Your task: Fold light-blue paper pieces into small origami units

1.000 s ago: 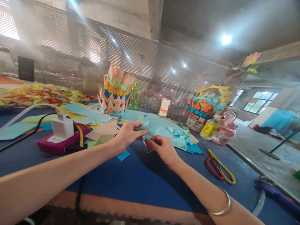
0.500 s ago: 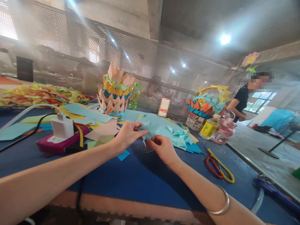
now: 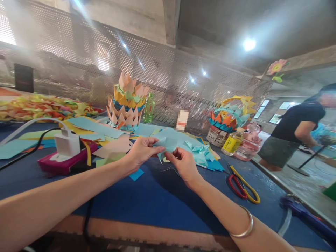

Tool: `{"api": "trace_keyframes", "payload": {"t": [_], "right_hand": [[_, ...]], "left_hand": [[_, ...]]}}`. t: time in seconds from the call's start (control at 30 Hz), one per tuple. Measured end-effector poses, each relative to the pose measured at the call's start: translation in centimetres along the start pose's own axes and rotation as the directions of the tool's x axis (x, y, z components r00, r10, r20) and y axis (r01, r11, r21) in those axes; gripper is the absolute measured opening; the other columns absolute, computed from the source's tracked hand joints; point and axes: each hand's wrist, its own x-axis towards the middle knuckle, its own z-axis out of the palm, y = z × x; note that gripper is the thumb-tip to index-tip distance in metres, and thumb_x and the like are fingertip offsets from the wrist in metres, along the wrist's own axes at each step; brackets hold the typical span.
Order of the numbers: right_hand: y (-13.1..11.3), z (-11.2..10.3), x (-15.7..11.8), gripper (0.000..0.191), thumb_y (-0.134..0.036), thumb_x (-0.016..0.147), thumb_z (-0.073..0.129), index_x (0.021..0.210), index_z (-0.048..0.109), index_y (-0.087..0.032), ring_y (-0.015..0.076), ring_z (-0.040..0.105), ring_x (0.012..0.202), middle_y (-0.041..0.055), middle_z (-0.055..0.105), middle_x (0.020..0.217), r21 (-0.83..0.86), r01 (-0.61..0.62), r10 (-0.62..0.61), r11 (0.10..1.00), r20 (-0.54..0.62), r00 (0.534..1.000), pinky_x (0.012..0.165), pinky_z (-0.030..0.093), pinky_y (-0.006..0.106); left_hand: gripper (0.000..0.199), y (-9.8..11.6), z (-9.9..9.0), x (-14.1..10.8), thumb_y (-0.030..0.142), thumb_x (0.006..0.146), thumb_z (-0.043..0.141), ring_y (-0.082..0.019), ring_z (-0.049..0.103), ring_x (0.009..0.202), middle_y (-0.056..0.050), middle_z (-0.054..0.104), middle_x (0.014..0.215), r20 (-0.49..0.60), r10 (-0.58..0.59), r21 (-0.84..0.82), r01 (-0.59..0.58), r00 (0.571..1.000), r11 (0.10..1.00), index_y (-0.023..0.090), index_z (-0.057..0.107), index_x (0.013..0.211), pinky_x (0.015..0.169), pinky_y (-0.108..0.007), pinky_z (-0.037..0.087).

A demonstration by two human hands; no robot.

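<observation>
Pale-blue, pointed folded paper (image 3: 161,142) is held above a dark-blue tabletop (image 3: 147,206). Its left side is pinched by the left hand (image 3: 140,153), its lower right by the right hand (image 3: 186,165); its long axis is unclear.

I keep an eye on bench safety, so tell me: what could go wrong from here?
The light-blue paper in the left hand, with the right hand at its edge, might crease badly or tear. The scissors lie near the right forearm, so a sideways sweep could knock them. The yellow-labelled bottle, if tipped, might wet the nearby folded pieces.
</observation>
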Motion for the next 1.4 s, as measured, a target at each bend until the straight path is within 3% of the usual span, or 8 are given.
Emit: {"api": "trace_keyframes", "payload": {"t": [0.23,0.5,0.97,1.23,1.4], "right_hand": [[-0.13,-0.02,0.02,0.035,-0.047,0.066,0.066,0.061,0.050,-0.016,0.0083,0.040,0.051,-0.0041,0.050,0.056,0.007,-0.023,0.023,1.000,0.002,1.000,0.050,0.033,0.021],[0.06,-0.23,0.21,0.036,-0.051,0.073,0.058,0.067,0.057,-0.016,0.0110,0.049,0.058,-0.0009,0.058,0.061,-0.064,0.017,-0.018,0.998,-0.009,1.000,0.057,0.037,0.022],[-0.07,-0.34,0.09,0.031,-0.045,0.072,0.061,0.068,0.059,-0.015,0.0119,0.053,0.059,0.0006,0.061,0.063,-0.011,0.013,-0.014,1.000,-0.010,1.000,0.058,0.040,0.023],[-0.37,-0.26,0.06,0.023,-0.038,0.066,0.066,0.065,0.060,-0.015,0.0125,0.052,0.060,0.0008,0.062,0.063,0.134,-0.044,0.045,0.990,-0.006,0.999,0.060,0.040,0.024],[-0.17,-0.40,0.11,0.023,-0.036,0.073,0.059,0.064,0.062,-0.015,0.0129,0.052,0.060,0.0009,0.062,0.061,0.063,-0.011,0.011,0.998,0.004,1.000,0.062,0.039,0.025]], "left_hand": [[0.023,-0.03,-0.03,0.07,0.028,0.060,0.072,-0.010,0.057,0.057,0.002,0.067,0.069,-0.002,0.004,0.022,-0.004,1.000,1.000,0.016,0.067,0.080,0.057,-0.020,0.044],[0.018,0.36,0.18,0.01,0.026,0.062,0.069,-0.008,0.051,0.049,0.003,0.064,0.060,-0.021,0.042,0.125,-0.039,0.999,0.991,0.016,0.067,0.076,0.049,-0.018,0.039],[0.020,0.58,0.25,-0.16,0.026,0.060,0.071,-0.009,0.052,0.050,0.002,0.063,0.059,-0.009,-0.009,0.066,0.010,1.000,0.998,0.013,0.066,0.074,0.051,-0.019,0.039],[0.023,0.57,0.25,-0.27,0.026,0.058,0.072,-0.009,0.052,0.052,0.001,0.064,0.063,0.008,-0.028,0.039,0.027,1.000,0.999,0.013,0.066,0.075,0.052,-0.020,0.040],[0.022,0.71,0.13,-0.15,0.023,0.057,0.073,-0.009,0.054,0.049,0.003,0.063,0.056,-0.017,-0.074,-0.022,0.074,0.997,0.997,0.013,0.066,0.075,0.052,-0.020,0.042]]}}
